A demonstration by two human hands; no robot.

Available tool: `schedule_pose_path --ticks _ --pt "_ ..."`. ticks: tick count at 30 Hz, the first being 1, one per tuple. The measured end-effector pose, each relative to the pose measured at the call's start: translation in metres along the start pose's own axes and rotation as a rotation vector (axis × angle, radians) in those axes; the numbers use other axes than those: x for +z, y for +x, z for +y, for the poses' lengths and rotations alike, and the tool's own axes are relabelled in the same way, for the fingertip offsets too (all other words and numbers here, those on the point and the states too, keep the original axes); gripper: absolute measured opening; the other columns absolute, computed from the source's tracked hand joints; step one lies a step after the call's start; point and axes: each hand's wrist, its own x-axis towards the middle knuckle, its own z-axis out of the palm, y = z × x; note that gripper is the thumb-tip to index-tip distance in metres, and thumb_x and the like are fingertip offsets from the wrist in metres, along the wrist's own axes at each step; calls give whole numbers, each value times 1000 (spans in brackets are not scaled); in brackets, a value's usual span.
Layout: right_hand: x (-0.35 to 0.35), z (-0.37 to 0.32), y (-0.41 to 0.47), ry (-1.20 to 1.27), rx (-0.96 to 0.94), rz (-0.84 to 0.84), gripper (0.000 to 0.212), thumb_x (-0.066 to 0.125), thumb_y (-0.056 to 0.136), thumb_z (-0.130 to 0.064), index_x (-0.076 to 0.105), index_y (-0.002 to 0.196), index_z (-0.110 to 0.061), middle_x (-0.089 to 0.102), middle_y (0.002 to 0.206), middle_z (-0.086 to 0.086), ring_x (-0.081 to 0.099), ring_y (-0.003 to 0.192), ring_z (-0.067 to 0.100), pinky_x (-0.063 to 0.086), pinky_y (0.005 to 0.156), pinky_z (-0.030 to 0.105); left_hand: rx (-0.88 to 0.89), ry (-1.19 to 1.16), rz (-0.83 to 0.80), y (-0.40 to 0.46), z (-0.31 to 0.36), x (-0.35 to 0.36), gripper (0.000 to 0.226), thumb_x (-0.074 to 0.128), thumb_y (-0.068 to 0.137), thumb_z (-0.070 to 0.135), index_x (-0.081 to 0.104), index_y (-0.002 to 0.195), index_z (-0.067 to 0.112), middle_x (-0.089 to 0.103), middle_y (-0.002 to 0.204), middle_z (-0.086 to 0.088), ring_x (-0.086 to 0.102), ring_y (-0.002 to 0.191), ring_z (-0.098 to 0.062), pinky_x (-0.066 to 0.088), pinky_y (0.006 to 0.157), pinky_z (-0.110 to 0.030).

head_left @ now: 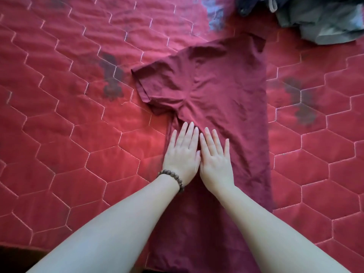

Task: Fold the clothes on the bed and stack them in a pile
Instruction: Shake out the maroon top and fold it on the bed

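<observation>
Both forearms are seen nearest, and the left hand [182, 152] and right hand [214, 156] are laid flat, fingers straight, side by side on the maroon T-shirt [216, 91]; nothing is gripped. It is spread lengthwise on the red quilt [69, 115], one sleeve out to the left. Creases are best smoothed outward before that sleeve is folded in. Unfolded clothes [315, 18] are heaped far right.

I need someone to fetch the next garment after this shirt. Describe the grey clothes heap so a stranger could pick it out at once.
Start from the red quilted bedspread stitched in pale hexagons. Follow the dark red T-shirt, which is under the left hand and right hand, to its far end. Just beyond, toward the top right corner, lies the grey clothes heap: crumpled and grey-blue, unlike the flat red fabric around it.
</observation>
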Motion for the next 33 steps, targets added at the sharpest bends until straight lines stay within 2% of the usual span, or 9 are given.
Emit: schedule_pose_path --ticks 8,11,13,15,20,25,28,30,33 --pt "9 8 52 -149 -126 -190 61 24 98 -44 23 152 -15 13 160 0 5 148 21 8 118 55 -94 34 -151 48 -48 18 67 16 98 48 -4 153 15 -9 161 -2 -8 148 -16 0 120 -43" --pt "8 4 64 -124 -109 -87 54 34 95 -38 51 137 -10 45 146 8 32 141 27 19 115 58 -80 10 -41 51 -49 10 58 27 95 40 36 147 14 32 154 -5 26 144 -19 23 115 -48" --pt "7 -2 82 -84 -102 14 47 38 93 -33 58 128 -8 53 138 10 38 137 27 21 114 58 -67 -8 109 60 -55 4 49 37 90 33 56 132 16 51 139 -4 41 135 -21 31 110 -51" --pt "6 -8 105 -60 -112 31 51 37 94 -34 49 137 -11 43 148 8 29 143 25 17 115 57 -77 -30 166 73 -67 -1 54 40 88 32 47 138 15 42 147 -6 31 141 -22 21 114 -54" --pt "10 -16 134 -199 -147 -218 63 22 98 -49 16 153 -20 9 161 -1 3 149 19 7 118 55 -166 -4 -58 84 -108 0 66 26 95 47 16 152 16 10 161 -3 3 149 -21 7 118 -55" --pt "-8 -31 158 -87 -108 -43 49 35 96 -40 55 131 -14 51 138 7 43 132 28 18 115 58 -176 -108 104 82 -135 -7 59 29 93 47 50 138 15 38 151 -12 30 142 -28 24 113 -55" --pt "-28 -41 214 -17 -139 46 38 50 91 -22 57 127 -11 53 131 12 47 124 34 26 112 56 -472 -189 123 96 -144 -16 81 24 88 62 32 146 6 23 155 -20 17 146 -30 14 118 -51" --pt "-39 -50 263 -47 -167 -78 49 56 91 -21 47 138 -16 41 144 11 37 133 33 21 115 51 -594 -215 59 106 -146 -17 102 16 81 75 13 150 -1 9 158 -21 2 148 -29 7 120 -48" --pt "-43 -61 325 -206 -302 -354 74 64 88 -30 24 150 -30 17 158 3 18 143 27 12 118 47 -661 -273 49 114 -138 -13 116 17 75 83 6 149 -5 4 158 -23 -3 148 -29 5 120 -46"
